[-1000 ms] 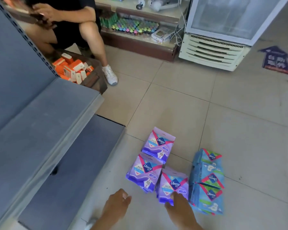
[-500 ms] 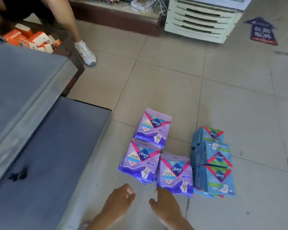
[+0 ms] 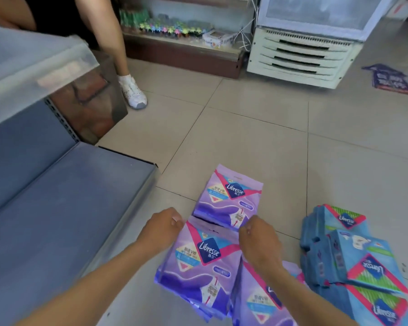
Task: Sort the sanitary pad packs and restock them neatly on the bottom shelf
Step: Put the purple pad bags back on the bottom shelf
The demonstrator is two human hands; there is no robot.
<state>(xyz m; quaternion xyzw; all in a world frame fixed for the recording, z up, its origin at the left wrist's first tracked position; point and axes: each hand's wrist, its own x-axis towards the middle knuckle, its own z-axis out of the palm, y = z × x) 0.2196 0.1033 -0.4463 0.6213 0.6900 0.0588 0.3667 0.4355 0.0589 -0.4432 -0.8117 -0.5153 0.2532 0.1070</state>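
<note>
A purple plastic Libresse sanitary pad pack (image 3: pixel 201 257) is gripped at its top corners by the left hand (image 3: pixel 163 228) and right hand (image 3: pixel 259 238), fingers curled, on the floor just right of the grey metal bottom shelf (image 3: pixel 68 208). Stacked blue plastic pad packs (image 3: pixel 353 255) are seen farther right of that shelf.

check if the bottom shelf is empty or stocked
Empty where visible: bottom shelf shows bare grey surface; purple packs lie on the floor.
</note>
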